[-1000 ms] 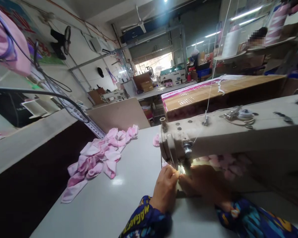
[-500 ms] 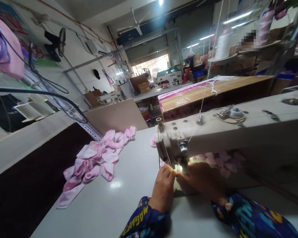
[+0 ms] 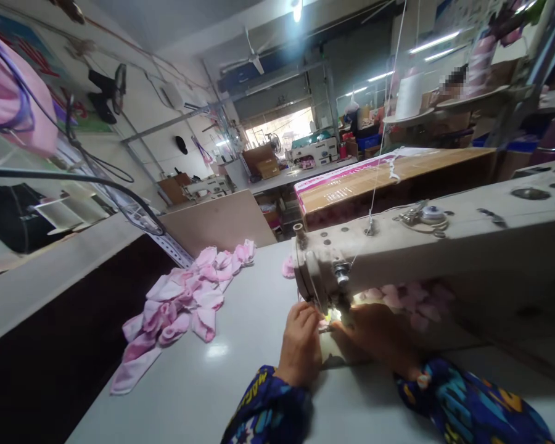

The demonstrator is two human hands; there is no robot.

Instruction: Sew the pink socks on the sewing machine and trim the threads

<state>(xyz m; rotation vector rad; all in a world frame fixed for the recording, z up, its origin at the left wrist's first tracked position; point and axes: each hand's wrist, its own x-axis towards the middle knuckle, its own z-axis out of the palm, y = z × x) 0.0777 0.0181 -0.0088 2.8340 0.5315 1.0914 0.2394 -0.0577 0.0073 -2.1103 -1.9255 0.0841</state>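
Observation:
A sewing machine (image 3: pixel 425 246) stands on the pale table (image 3: pixel 250 345), its small lamp lighting the needle area. Just left of the needle, my left hand (image 3: pixel 300 342) has its fingers curled together at the edge of a small piece of pink fabric (image 3: pixel 324 323). Under the machine arm, my right hand (image 3: pixel 382 336) reaches to the needle from the right; its fingertips are in shadow and what they hold is hidden. A heap of pink and white fabric pieces (image 3: pixel 185 302) lies on the table to the left. More pink pieces (image 3: pixel 407 299) lie behind my right hand.
Behind the machine is a large cardboard box (image 3: pixel 342 192). A beige board (image 3: pixel 222 221) borders the table's far side. Thread runs down from a white cone (image 3: pixel 407 97). Black cables (image 3: pixel 97 179) and a pink cloth (image 3: pixel 23 92) hang at the upper left.
My left hand has shifted slightly left, and its fingers have drawn back a little from the needle, showing more pink fabric. My right hand stays almost in place. The view has shifted slightly.

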